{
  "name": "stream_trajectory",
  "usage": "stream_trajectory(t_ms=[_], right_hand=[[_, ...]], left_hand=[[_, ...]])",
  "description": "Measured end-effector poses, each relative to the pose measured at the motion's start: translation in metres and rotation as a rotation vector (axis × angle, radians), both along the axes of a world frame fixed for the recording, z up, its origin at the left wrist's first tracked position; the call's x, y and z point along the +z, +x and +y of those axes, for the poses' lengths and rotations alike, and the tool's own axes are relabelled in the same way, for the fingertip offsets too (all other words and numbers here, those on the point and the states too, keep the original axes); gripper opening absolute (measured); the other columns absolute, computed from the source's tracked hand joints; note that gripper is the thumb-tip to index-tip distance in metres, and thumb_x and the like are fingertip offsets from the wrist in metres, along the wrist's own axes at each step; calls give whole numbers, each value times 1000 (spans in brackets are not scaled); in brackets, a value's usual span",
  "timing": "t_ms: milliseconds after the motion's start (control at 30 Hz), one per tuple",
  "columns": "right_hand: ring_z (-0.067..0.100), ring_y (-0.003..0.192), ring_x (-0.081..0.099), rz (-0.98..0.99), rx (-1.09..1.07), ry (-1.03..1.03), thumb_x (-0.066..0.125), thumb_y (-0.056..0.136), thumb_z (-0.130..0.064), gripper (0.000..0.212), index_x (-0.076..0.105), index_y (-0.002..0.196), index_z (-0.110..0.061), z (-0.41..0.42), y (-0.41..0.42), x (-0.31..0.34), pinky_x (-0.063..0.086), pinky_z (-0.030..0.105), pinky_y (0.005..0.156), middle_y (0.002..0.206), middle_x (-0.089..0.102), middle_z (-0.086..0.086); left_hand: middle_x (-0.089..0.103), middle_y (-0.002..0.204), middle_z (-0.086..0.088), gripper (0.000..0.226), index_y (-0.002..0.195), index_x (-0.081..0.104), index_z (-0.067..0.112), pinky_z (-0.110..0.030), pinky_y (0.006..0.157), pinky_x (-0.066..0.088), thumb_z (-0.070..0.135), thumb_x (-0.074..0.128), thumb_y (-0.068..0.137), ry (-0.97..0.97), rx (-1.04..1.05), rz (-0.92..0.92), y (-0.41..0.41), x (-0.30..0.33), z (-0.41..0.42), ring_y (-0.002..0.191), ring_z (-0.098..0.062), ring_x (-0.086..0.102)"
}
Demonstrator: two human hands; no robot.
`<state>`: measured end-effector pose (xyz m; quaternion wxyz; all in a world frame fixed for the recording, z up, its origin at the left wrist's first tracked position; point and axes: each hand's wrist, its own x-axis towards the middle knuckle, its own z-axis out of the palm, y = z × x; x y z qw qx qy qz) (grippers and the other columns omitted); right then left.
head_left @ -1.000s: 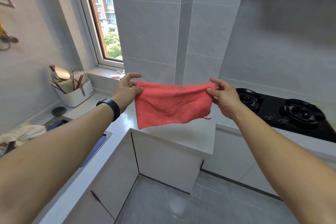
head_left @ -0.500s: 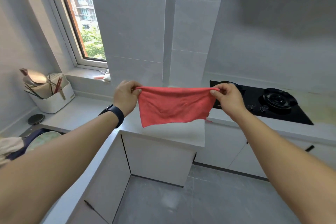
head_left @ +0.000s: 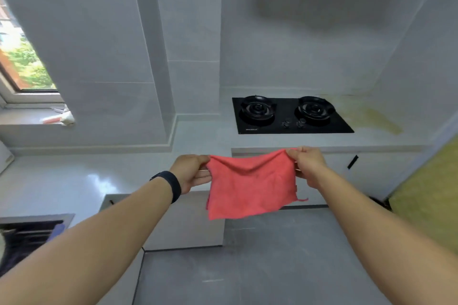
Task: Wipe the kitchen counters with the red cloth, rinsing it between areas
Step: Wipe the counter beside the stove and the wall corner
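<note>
Red microfibre cloth, soft, light and limp, hangs in the air before the pale grey worktop's front edge, top corners pinched by left hand and right hand, the best hold for spreading it.

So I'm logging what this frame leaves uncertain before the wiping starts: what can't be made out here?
Head view only:
- Whether the red square cloth is wet: not visible.
- Brand print on the black glass two-burner hob: too small.
- Dark sink area: cut off by the left edge.
- Small objects on the grey window sill: blurred.
- Left hand grip: fingertips hidden behind cloth.
</note>
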<state>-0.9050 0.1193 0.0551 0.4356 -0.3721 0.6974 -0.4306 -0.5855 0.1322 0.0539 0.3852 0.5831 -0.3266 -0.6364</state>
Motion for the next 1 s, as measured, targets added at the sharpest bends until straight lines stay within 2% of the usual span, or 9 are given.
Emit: stream_trajectory(t_ms=[133,333,467,567,633,733,833,933,1000], right_hand=[[23,76,61,-19,-10,40,70,95,-17,8,70,90,-10,0,-40,-14,52,29,58,86,66,13],[12,63,63,-40,185,-110,74,94,-18,10,74,84,-19,7,-76,-6,49,23,52,73,70,-2],[10,73,68,13,210,-214,71,96,-21,9,77,89,-21,6,-122,-5,52,26,69,79,76,-4],[11,78,73,27,159,-256,69,97,-24,10,77,92,-22,8,-164,-2,57,28,75,83,78,-4],[8,79,74,23,113,-272,69,97,-26,10,77,92,-24,10,-196,-1,58,26,74,83,78,-6],[-2,68,69,22,-15,-272,69,97,-26,11,77,90,-23,12,-230,-2,50,17,65,75,75,-11],[2,72,71,53,-85,-264,68,96,-25,10,76,88,-25,13,-266,-8,54,21,70,78,76,-8],[1,79,71,61,-97,-270,72,93,-28,2,73,93,-30,15,-297,-17,56,19,74,87,76,-7],[6,88,70,96,-99,-261,76,90,-35,14,70,102,-36,14,-318,-26,57,25,82,103,72,-9]], left_hand=[[69,85,-8,11,102,69,7,-30,65,62,16,62,101,44,-16,107,-75,-1,-9,73,-21,74],[73,93,-12,17,109,70,4,-33,76,64,15,61,101,6,-246,177,-208,9,-22,78,-24,74],[77,94,-12,18,103,74,6,-29,76,64,14,58,104,-57,-288,228,-285,15,-30,77,-20,75],[77,99,-14,15,100,72,8,-33,83,64,15,60,103,-90,-303,237,-329,16,-33,85,-24,76],[76,92,-10,11,98,69,9,-37,88,63,16,61,102,-97,-310,202,-362,15,-39,85,-25,75],[71,91,-12,10,103,63,6,-38,86,64,15,62,100,-102,-301,143,-401,12,-47,83,-27,73],[74,95,-13,12,106,64,5,-33,82,63,16,63,100,-85,-360,153,-447,4,-56,79,-23,74],[77,111,-16,28,115,68,-3,-35,92,61,22,59,104,-52,-475,214,-491,-8,-70,99,-26,76],[75,116,-17,35,119,70,-1,-37,97,58,26,51,107,-17,-504,242,-511,-12,-77,106,-28,73]])
